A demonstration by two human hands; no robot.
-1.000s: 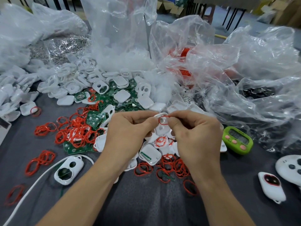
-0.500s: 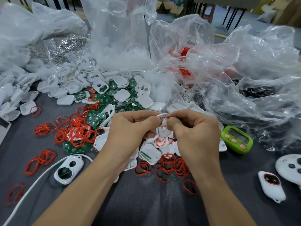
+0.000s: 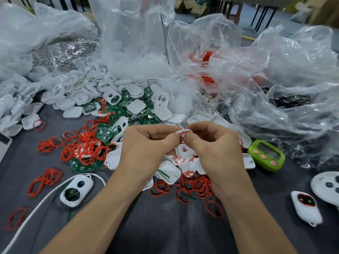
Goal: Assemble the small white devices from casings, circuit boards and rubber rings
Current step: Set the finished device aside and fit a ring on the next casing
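Head view showed a grey-covered table point(image 3: 165, 228) crowded along its far side with crumpled clear plastic bags point(image 3: 286, 74), some with red and white parts showing dimly through them. In front of the bags lay a broad heap of white casings point(image 3: 135, 92), some solid and squarish, others with two cut-out windows. Green circuit boards point(image 3: 113, 116) were mixed through and under the heap. Loose red rubber rings point(image 3: 86, 151) were strewn in tangles to the left of the hands and in another cluster just under the wrists. A white cable point(image 3: 36, 204) curved across the near left. Beside it lay a two-window casing point(image 3: 77, 187). A green timer point(image 3: 266, 154) sat to the right, and a closed white device point(image 3: 306, 206) lay nearer the right edge. Both forearms reached in from the bottom and met at the middle of the table, above the casings and rings. The left hand point(image 3: 146, 147) and the right hand point(image 3: 216, 149) were held back-up with knuckles raised and fingers curled inward, their thumb tips almost touching. Between those tips they pinched a small white casing point(image 3: 184, 131), held off the table just in front of the heap. The left hand gripped its left edge and the right hand its right edge. Only the rounded upper rim of the piece showed. A thin red ring point(image 3: 185, 133) ran along that rim, though whether it sat fully in place could not be told.
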